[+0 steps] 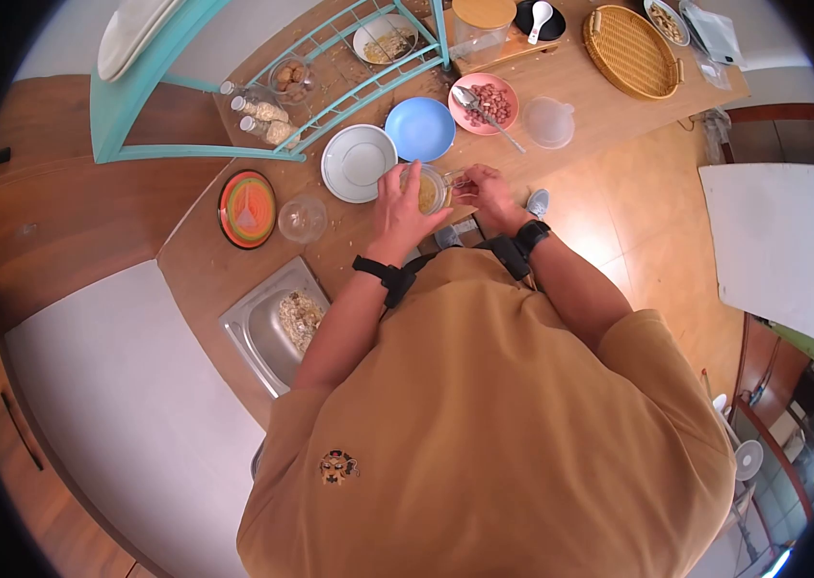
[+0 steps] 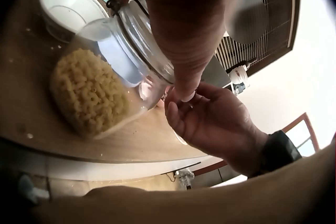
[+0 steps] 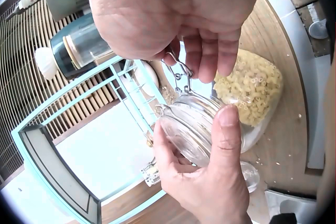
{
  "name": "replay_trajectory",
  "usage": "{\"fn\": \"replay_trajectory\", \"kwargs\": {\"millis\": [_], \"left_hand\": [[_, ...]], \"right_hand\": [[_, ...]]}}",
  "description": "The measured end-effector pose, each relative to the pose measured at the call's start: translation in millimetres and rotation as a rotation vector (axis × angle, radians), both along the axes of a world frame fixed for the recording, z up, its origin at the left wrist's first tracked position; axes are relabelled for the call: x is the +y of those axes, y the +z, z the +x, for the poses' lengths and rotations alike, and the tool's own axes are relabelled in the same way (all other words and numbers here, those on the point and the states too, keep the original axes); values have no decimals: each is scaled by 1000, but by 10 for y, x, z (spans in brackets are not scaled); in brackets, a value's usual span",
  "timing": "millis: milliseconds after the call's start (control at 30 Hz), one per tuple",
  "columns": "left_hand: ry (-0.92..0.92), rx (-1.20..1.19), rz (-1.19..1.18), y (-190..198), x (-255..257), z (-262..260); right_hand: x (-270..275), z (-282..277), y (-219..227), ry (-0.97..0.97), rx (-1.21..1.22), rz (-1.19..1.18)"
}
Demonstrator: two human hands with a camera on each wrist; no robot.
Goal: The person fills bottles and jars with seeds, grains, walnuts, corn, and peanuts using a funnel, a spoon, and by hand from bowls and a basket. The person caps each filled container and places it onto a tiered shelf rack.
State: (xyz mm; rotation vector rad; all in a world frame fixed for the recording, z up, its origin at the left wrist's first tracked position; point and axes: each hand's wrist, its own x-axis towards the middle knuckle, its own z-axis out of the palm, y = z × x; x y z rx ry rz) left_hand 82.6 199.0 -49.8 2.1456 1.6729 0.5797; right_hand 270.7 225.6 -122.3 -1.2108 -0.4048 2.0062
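A clip-top glass jar (image 2: 113,45) lies tilted over the wooden counter, with curly macaroni (image 2: 92,92) gathered in its body. My left hand (image 1: 402,217) grips the jar around its lid end; in the right wrist view the thumb is on the neck and the fingers are against the round glass lid (image 3: 184,134). At the lid's edge, my right hand (image 1: 490,197) pinches the wire clasp (image 3: 181,74) between thumb and fingers. The lid sits over the mouth of the jar. Part of the right thumb is hidden behind the palm in the right wrist view.
Close beyond the jar are a white bowl (image 1: 359,164), a blue bowl (image 1: 420,129) and a pink dish (image 1: 458,108) with a spoon. A turquoise rack (image 1: 301,144) stands at the back left. Left of my arm are a clear bowl (image 1: 303,220) and a sink (image 1: 262,337).
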Motion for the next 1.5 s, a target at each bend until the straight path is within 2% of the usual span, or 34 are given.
{"fn": "replay_trajectory", "kwargs": {"millis": [200,267,400,500,767,900,933,967,1000,1067,1233,1300,1433,1500], "left_hand": [[11,110,21,7,-16,24],[-54,153,60,-19,4,16],[-70,110,76,-37,23,-61],[-92,-42,73,-47,21,-124],[-110,252,15,5,-34,-79],[-137,288,13,51,8,-69],[-99,207,-21,47,36,-49],[-66,127,-54,36,77,-26],[-77,129,-55,18,102,8],[21,89,-34,-22,131,92],[27,113,23,-75,153,130],[17,126,57,-56,171,145],[42,119,3,-13,180,198],[51,107,-12,-21,173,216]], "right_hand": [[10,5,88,37,-52,67],[11,-8,178,43,-82,80],[-32,-38,285,58,-137,125],[-48,-34,272,113,-194,153],[-100,-102,254,111,-225,255],[-93,-127,233,59,-236,322],[-83,-122,237,56,-235,326],[-83,-103,233,59,-181,285],[-102,-75,223,58,-130,238],[-132,-53,182,46,-64,191],[-123,-35,62,18,94,91],[-111,-35,3,-94,276,-31],[-112,-16,-43,-104,268,-88],[-116,14,-195,0,321,-69]]}}
